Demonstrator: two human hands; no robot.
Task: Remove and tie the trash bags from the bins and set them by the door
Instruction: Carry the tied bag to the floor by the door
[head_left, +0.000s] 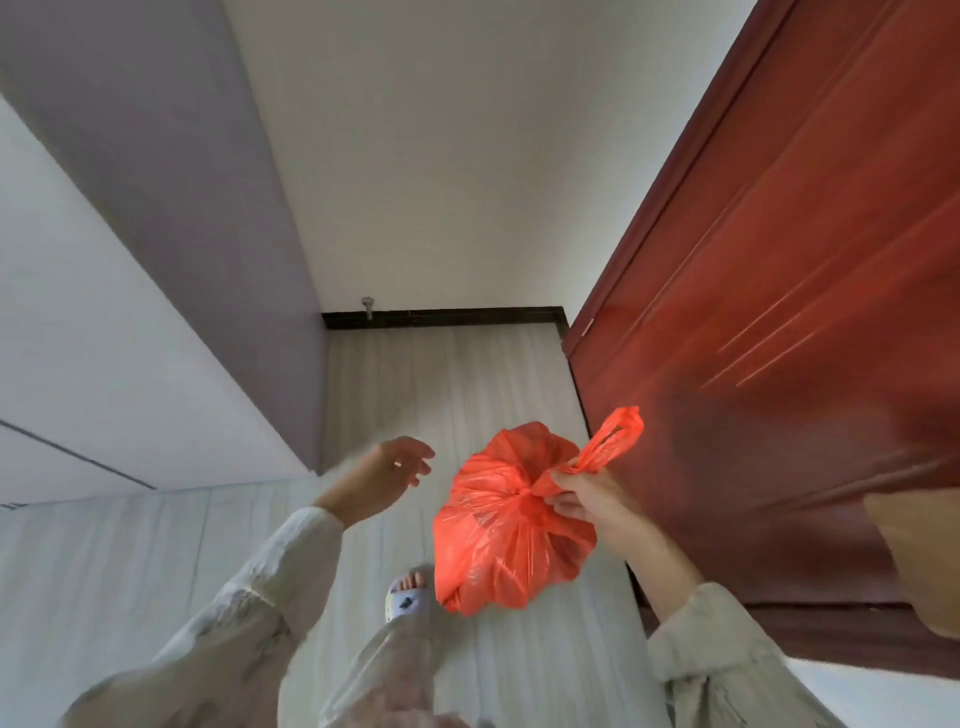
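We hold the crinkled orange-red plastic trash bag (506, 525) in the air in front of us, above the pale wood-grain floor (457, 374). Our right hand (587, 493) pinches the gathered neck of the bag at its knot, fingers curled around the plastic. One loop handle (613, 436) stands free above that hand. The bag appears tied, though the knot is partly hidden by the fingers.

Our left hand (382, 475) is apart from the bag, to its left, fingers relaxed and spread, holding nothing.

The bag hangs just beside the dark red wooden door (779, 260) on our right. A foot in a white patterned slipper (408, 597) rests on the floor below the bag. A small metal door stop (368, 306) sits at the dark baseboard (467, 314).
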